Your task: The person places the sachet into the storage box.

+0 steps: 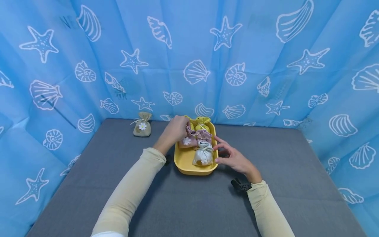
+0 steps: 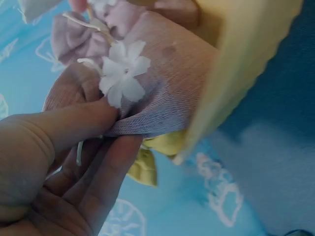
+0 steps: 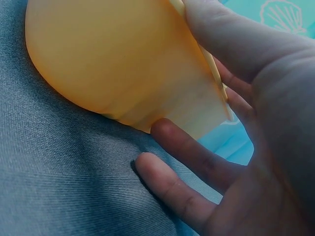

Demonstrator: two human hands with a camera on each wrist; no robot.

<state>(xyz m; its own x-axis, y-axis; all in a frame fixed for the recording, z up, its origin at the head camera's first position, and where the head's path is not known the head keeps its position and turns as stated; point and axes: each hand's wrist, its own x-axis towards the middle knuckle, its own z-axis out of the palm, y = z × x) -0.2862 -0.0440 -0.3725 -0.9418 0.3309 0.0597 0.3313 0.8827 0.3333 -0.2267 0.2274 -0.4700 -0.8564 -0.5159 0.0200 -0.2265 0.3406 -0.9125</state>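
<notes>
A yellow tray (image 1: 185,161) with rounded corners holds several small drawstring pouches. My left hand (image 1: 176,128) reaches over its left rim and pinches a dusty-pink pouch (image 2: 170,73) with a white felt flower on its front, thumb and fingers on the cloth. Beside it sits another pink pouch (image 1: 204,135). A white pouch (image 1: 203,154) stands in front of these, and a yellow pouch (image 1: 202,121) is at the back. At the tray's right side, my right hand (image 1: 235,159) has its fingers spread and loosely bent, fingertips at the rim and outer wall.
A tan pouch (image 1: 142,126) with a white daisy stands on the grey table (image 1: 189,204), left of the tray near the back edge. A blue curtain (image 1: 189,49) printed with shells and starfish hangs behind and along both sides. A black wrist strap (image 1: 241,185) is on the right wrist.
</notes>
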